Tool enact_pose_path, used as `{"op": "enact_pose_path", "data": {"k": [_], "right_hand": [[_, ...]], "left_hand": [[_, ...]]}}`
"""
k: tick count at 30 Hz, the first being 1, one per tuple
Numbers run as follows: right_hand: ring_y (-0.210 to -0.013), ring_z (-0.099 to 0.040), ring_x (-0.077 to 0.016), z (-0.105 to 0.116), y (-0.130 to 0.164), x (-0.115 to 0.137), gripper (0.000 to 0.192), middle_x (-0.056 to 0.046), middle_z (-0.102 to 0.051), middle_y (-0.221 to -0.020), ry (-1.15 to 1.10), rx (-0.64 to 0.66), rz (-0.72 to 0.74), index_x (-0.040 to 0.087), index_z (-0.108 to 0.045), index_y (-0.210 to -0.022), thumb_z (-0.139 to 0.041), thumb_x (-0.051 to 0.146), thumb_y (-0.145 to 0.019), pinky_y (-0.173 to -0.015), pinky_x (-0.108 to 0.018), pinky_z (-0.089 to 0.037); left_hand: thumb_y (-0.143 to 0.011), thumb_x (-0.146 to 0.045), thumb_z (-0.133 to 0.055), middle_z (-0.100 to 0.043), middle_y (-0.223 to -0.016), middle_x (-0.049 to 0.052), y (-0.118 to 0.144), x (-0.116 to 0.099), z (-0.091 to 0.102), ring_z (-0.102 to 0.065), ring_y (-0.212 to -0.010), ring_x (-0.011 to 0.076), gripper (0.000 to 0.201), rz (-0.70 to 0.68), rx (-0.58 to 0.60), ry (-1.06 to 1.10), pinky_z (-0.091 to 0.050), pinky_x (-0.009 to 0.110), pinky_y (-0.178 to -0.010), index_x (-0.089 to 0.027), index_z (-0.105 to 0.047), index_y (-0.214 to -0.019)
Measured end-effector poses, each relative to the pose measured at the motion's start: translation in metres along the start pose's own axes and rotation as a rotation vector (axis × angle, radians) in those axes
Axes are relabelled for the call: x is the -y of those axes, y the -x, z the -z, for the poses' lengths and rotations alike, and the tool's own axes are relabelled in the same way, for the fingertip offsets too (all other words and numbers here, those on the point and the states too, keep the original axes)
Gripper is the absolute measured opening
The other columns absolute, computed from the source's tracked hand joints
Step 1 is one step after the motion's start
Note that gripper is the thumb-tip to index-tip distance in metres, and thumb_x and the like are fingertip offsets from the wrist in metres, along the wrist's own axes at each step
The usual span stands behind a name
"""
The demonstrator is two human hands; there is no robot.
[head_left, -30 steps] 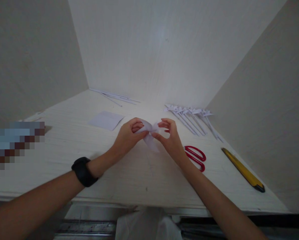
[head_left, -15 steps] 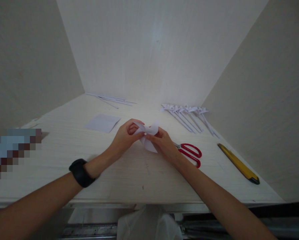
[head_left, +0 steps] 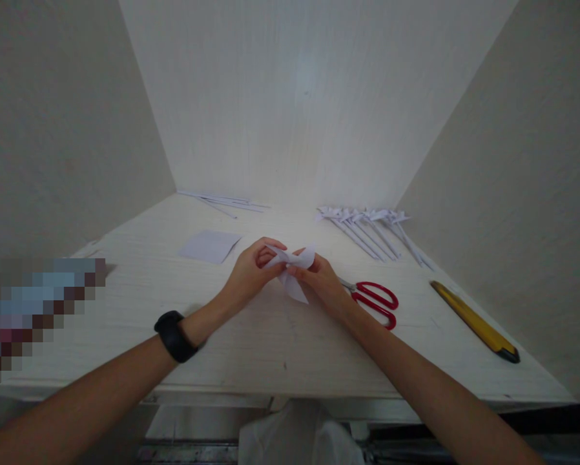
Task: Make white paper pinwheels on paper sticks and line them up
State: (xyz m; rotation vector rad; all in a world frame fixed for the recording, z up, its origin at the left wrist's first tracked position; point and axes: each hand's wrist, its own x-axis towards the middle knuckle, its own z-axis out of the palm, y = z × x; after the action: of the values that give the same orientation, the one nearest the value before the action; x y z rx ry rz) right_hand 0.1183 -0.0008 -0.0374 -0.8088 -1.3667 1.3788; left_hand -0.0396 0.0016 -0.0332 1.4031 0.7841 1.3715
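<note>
Between my two hands, just above the table, is a white paper pinwheel (head_left: 294, 285) with its blades curled in toward the middle. My left hand (head_left: 257, 266) pinches it at the centre from the left, a black band around that wrist. From the other side my right hand (head_left: 315, 276) grips it, thumb close to the left thumb at the centre. Fingers cover part of the folded paper. Red-handled scissors (head_left: 374, 296) lie beside my right wrist, their blades partly hidden behind it.
Several finished pinwheels on paper sticks (head_left: 367, 226) lie at the back right. Thin white paper sticks (head_left: 222, 198) rest at the back left, with square paper sheets (head_left: 210, 246) nearer. A yellow utility knife (head_left: 474, 321) lies along the right wall. A pixelated object (head_left: 38, 297) is at far left.
The view has shifted slightly, so everything sits a little lower and to the right. Both hands still hold the pinwheel, the thumbs pressed at its middle.
</note>
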Motion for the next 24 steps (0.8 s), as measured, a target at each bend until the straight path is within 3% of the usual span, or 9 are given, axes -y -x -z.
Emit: {"op": "enact_pose_path", "data": {"k": [7, 15, 21, 24], "right_hand": [[-0.065, -0.053, -0.0135, 0.001, -0.001, -0.002, 0.024, 0.001, -0.061, -0.073, 0.056, -0.038, -0.003, 0.018, -0.062, -0.079, -0.076, 0.032, -0.065, -0.065, -0.028, -0.04], [-0.067, -0.054, -0.0134, 0.006, -0.004, -0.006, 0.023, 0.002, -0.062, -0.074, 0.087, 0.024, 0.001, 0.018, -0.063, -0.08, -0.075, 0.032, -0.067, -0.066, -0.027, -0.04], [-0.067, -0.054, -0.0136, 0.012, -0.009, -0.007, 0.028, 0.002, -0.064, -0.075, -0.024, -0.005, -0.02, 0.017, -0.063, -0.082, -0.078, 0.031, -0.062, -0.066, -0.027, -0.04], [-0.067, -0.055, -0.014, 0.019, -0.013, -0.006, 0.032, 0.001, -0.064, -0.076, -0.103, -0.033, -0.02, 0.017, -0.064, -0.084, -0.078, 0.032, -0.06, -0.067, -0.028, -0.041]], "left_hand": [[-0.067, -0.016, -0.075, -0.068, -0.082, 0.0, 0.001, 0.003, 0.002, -0.066, -0.079, 0.0136, 0.025, -0.015, 0.03, -0.025, -0.051, 0.026, -0.073, -0.018, -0.059, -0.087], [-0.066, -0.016, -0.074, -0.068, -0.083, 0.001, 0.0, 0.0, 0.002, -0.067, -0.081, 0.015, 0.027, 0.0, 0.013, -0.075, -0.051, 0.028, -0.076, -0.017, -0.058, -0.088], [-0.066, -0.018, -0.076, -0.067, -0.084, 0.0, -0.005, 0.001, 0.006, -0.065, -0.081, 0.0144, 0.036, 0.033, 0.077, -0.099, -0.05, 0.029, -0.078, -0.018, -0.056, -0.096], [-0.067, -0.023, -0.076, -0.065, -0.099, 0.003, -0.004, -0.003, 0.009, -0.064, -0.089, 0.0159, 0.035, 0.053, 0.072, -0.142, -0.049, 0.031, -0.084, -0.019, -0.059, -0.098]]}}
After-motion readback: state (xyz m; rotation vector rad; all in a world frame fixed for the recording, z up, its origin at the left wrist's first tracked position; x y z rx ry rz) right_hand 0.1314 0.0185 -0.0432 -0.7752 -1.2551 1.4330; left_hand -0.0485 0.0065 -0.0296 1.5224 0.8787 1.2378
